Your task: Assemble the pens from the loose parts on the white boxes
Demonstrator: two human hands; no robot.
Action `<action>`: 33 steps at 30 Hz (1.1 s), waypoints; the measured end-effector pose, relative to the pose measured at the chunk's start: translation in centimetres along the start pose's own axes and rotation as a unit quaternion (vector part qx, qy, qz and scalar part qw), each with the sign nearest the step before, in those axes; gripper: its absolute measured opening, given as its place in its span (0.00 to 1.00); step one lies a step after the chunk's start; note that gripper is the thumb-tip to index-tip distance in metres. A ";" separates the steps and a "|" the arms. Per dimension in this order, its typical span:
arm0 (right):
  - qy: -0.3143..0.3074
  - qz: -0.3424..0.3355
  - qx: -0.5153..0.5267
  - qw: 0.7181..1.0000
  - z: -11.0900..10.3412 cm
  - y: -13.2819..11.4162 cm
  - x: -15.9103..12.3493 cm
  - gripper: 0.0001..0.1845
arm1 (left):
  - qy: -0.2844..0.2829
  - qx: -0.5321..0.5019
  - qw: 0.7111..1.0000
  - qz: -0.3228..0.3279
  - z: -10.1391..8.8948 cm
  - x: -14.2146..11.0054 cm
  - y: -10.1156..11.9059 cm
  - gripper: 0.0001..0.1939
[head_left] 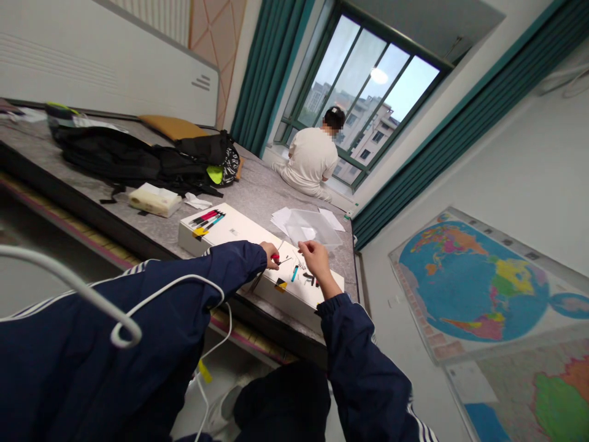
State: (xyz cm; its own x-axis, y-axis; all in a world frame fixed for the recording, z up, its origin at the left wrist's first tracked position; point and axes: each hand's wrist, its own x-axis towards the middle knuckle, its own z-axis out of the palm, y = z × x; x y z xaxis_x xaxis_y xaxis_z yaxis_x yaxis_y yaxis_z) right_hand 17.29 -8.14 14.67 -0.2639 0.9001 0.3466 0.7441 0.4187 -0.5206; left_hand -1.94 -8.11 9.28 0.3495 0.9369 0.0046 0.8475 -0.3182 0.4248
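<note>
The head view shows a long white box (251, 233) lying along the near edge of a grey bed (257, 178). On its left end a group of pens (208, 217), red, black and teal, lies side by side near the corner. Toward its right end are loose pieces: a teal pen part (294, 274) near the middle of that half and, closer to the right corner, some dark bits (309, 278).

The left hand (269, 253) is over the box's near edge, fingers closed on a red pen part (275, 256). The right hand (315, 260) is above the right end, its fingers bent and thumb close to the forefinger; whether they pinch anything is too small to tell.

Just beyond the box's far edge sit a clear plastic tray (324, 234) and white papers (280, 218). Left of the box are a tissue pack (155, 200) and a black backpack (133, 158), below a white headboard (110, 67). At the bed's far edge a person in white (313, 156) sits facing the window (363, 80), which has green curtains (271, 67) on both sides. A world map (473, 276) hangs on the right wall.
</note>
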 end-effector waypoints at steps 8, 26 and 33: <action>-0.053 0.121 -0.118 0.984 -0.8 8.9 -1.2 0.13 | 0.021 -0.002 1.000 -0.010 0.1 0.0 -0.5 0.16; -0.094 0.122 -0.218 0.964 3.9 11.6 0.4 0.10 | 0.011 0.004 1.000 -0.015 0.4 -0.6 -1.2 0.15; -0.112 0.131 -0.226 0.959 4.8 12.4 1.8 0.12 | 0.004 0.001 1.000 -0.027 -0.2 -1.2 -1.7 0.16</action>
State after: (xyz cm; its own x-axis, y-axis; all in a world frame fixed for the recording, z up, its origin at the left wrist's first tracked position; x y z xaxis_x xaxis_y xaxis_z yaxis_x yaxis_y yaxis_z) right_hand 23.11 -0.72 5.07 -0.1201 0.9917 0.0470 0.9793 0.1261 -0.1583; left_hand -3.85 -8.65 8.79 0.3011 0.9535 -0.0115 0.8656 -0.2682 0.4228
